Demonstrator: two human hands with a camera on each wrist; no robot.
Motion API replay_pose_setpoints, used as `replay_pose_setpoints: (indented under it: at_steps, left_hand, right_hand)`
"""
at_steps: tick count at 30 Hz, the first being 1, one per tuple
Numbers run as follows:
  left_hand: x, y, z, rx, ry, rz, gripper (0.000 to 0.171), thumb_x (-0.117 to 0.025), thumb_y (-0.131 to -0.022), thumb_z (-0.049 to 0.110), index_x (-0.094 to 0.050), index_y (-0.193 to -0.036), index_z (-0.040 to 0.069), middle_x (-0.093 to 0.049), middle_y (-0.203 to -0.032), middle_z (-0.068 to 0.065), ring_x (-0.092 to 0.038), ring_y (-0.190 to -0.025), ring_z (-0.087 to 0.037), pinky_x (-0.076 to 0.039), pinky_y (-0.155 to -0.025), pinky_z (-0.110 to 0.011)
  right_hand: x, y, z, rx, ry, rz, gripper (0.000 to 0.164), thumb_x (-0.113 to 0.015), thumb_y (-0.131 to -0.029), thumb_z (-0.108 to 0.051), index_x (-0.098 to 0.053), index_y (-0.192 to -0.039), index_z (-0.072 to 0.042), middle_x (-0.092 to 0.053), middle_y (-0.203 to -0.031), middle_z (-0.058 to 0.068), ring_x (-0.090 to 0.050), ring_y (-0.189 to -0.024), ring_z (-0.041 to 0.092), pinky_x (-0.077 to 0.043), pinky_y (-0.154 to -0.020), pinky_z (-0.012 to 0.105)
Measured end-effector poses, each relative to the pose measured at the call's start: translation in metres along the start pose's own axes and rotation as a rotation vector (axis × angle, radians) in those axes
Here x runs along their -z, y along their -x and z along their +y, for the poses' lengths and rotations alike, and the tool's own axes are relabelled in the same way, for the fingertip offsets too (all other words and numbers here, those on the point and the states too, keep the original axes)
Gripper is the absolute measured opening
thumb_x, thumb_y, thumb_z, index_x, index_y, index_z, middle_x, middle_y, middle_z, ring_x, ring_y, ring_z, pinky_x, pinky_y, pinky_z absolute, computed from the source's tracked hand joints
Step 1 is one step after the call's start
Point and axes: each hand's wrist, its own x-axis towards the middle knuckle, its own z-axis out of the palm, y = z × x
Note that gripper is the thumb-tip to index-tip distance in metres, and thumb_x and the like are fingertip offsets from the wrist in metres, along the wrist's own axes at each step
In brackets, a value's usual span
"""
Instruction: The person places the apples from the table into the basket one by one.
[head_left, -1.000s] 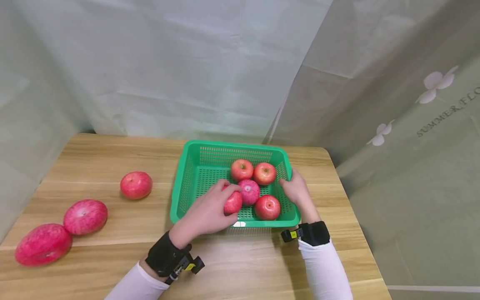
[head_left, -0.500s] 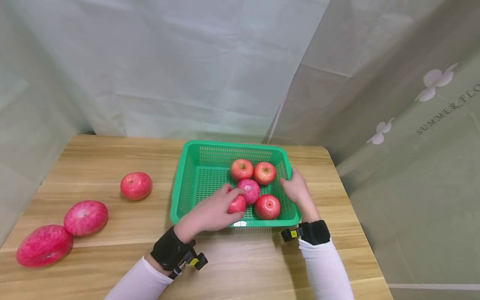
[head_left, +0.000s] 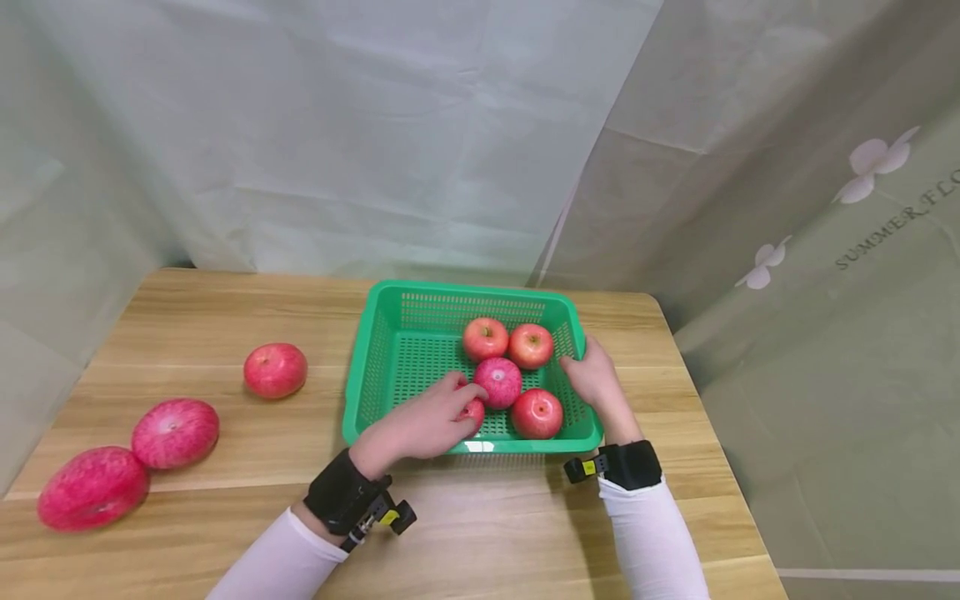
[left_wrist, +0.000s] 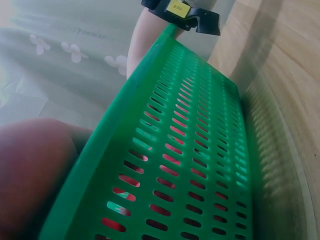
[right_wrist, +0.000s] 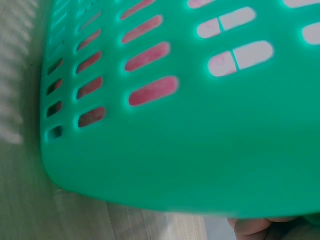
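My left hand (head_left: pixel 426 419) reaches over the front rim of the green basket (head_left: pixel 408 287), its fingers curled round a red apple (head_left: pixel 472 413) low inside. The hand covers much of that apple. Right behind it lies a pinkish apple (head_left: pixel 498 382). Two more red apples (head_left: pixel 485 339) sit toward the back, and a glossy one (head_left: pixel 537 413) is at the front right. My right hand (head_left: pixel 595 379) grips the basket's right rim, thumb on the inner side. In the left wrist view, the slotted front wall (left_wrist: pixel 175 150) hides most of the fruit.
On the wooden table (head_left: pixel 247 508), left of the basket, lies a red apple (head_left: pixel 275 370). Farther left, two streaked pink-red fruits (head_left: pixel 176 433) touch each other. A pale curtain (head_left: pixel 360 150) hangs along the table's far edge.
My left hand has shifted a little to the right and sunk lower in the basket with the apple, which is now more covered. The right hand has stayed on the rim.
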Motion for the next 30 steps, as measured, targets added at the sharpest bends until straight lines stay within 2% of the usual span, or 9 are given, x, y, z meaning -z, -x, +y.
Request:
replay_pose_setpoints:
  at_steps: [4, 7, 9, 12, 15, 17, 19, 22, 30]
  left_hand:
    - [-0.001, -0.0018, -0.0012, 0.023, 0.035, -0.015, 0.036, -0.057, -0.105, 0.017, -0.063, -0.138, 0.005, -0.054, -0.131, -0.017, -0.054, -0.12, -0.032, -0.052, -0.1, -0.051]
    - [-0.0027, -0.0035, -0.0029, 0.053, 0.053, -0.007, 0.044, -0.056, -0.104, 0.017, -0.057, -0.143, -0.001, -0.054, -0.142, -0.022, -0.051, -0.134, -0.036, -0.046, -0.112, -0.054]
    - [-0.0039, -0.0041, -0.0042, 0.079, 0.057, -0.002, 0.048, -0.056, -0.104, 0.021, -0.054, -0.146, -0.002, -0.053, -0.146, -0.023, -0.049, -0.138, -0.038, -0.043, -0.114, -0.056]
    - [-0.0049, -0.0032, -0.0054, 0.122, 0.053, 0.011, 0.049, -0.056, -0.102, 0.024, -0.055, -0.146, 0.001, -0.049, -0.146, -0.023, -0.049, -0.134, -0.04, -0.048, -0.107, -0.058]
    - [-0.0048, -0.0019, -0.0056, 0.152, 0.04, 0.024, 0.046, -0.058, -0.1, 0.028, -0.058, -0.142, 0.007, -0.047, -0.134, -0.02, -0.05, -0.118, -0.037, -0.052, -0.092, -0.054]
    - [-0.0046, -0.002, -0.006, 0.16, 0.042, 0.038, 0.047, -0.059, -0.099, 0.029, -0.059, -0.141, 0.007, -0.046, -0.125, -0.017, -0.051, -0.111, -0.034, -0.052, -0.085, -0.051]
    - [-0.0044, -0.0023, -0.006, 0.165, 0.044, 0.044, 0.051, -0.059, -0.1, 0.031, -0.057, -0.144, 0.005, -0.046, -0.119, -0.015, -0.052, -0.105, -0.031, -0.053, -0.083, -0.048]
    - [-0.0045, -0.0034, -0.0056, 0.176, 0.043, 0.056, 0.058, -0.059, -0.1, 0.031, -0.053, -0.15, 0.002, -0.049, -0.119, -0.016, -0.056, -0.102, -0.029, -0.054, -0.083, -0.047]
    - [-0.0054, -0.0036, -0.0041, 0.194, 0.03, 0.041, 0.063, -0.06, -0.1, 0.033, -0.047, -0.157, 0.007, -0.051, -0.128, -0.021, -0.06, -0.098, -0.03, -0.056, -0.076, -0.046]
  right_hand:
    - [0.0007, 0.0002, 0.0001, -0.005, -0.002, 0.001, 0.056, -0.057, -0.105, -0.017, -0.041, -0.157, -0.001, -0.057, -0.143, 0.027, -0.066, -0.122, 0.045, -0.06, -0.091, 0.059]
    - [0.0008, 0.0, 0.0006, -0.006, 0.001, 0.002, 0.056, -0.057, -0.105, -0.017, -0.041, -0.157, -0.001, -0.057, -0.143, 0.027, -0.066, -0.122, 0.044, -0.06, -0.091, 0.058]
    - [0.0007, 0.0001, 0.0007, -0.004, 0.002, 0.004, 0.056, -0.057, -0.105, -0.017, -0.042, -0.157, -0.001, -0.057, -0.143, 0.027, -0.067, -0.122, 0.045, -0.06, -0.091, 0.058]
    - [0.0001, 0.0008, 0.0001, -0.003, 0.002, 0.001, 0.056, -0.057, -0.105, -0.017, -0.042, -0.157, -0.001, -0.058, -0.143, 0.027, -0.067, -0.121, 0.045, -0.06, -0.09, 0.059]
    - [-0.0003, 0.0013, -0.0006, -0.001, 0.002, 0.002, 0.055, -0.057, -0.105, -0.016, -0.043, -0.156, -0.001, -0.058, -0.142, 0.027, -0.067, -0.121, 0.045, -0.06, -0.09, 0.059]
    - [-0.0004, 0.0013, -0.0002, 0.0, 0.003, 0.002, 0.055, -0.057, -0.105, -0.016, -0.043, -0.156, 0.0, -0.058, -0.142, 0.027, -0.067, -0.121, 0.045, -0.06, -0.09, 0.059]
    - [-0.0005, 0.0011, 0.0002, -0.001, 0.003, 0.003, 0.056, -0.057, -0.105, -0.016, -0.042, -0.156, 0.0, -0.058, -0.142, 0.027, -0.067, -0.121, 0.046, -0.06, -0.091, 0.06]
    - [-0.0005, 0.001, 0.0005, -0.003, 0.006, 0.005, 0.056, -0.057, -0.105, -0.017, -0.042, -0.156, 0.0, -0.058, -0.142, 0.027, -0.067, -0.122, 0.045, -0.06, -0.091, 0.06]
    - [-0.0008, 0.0005, 0.0002, -0.013, 0.007, 0.0, 0.057, -0.056, -0.106, -0.017, -0.04, -0.158, 0.0, -0.056, -0.145, 0.027, -0.065, -0.124, 0.046, -0.059, -0.092, 0.06]
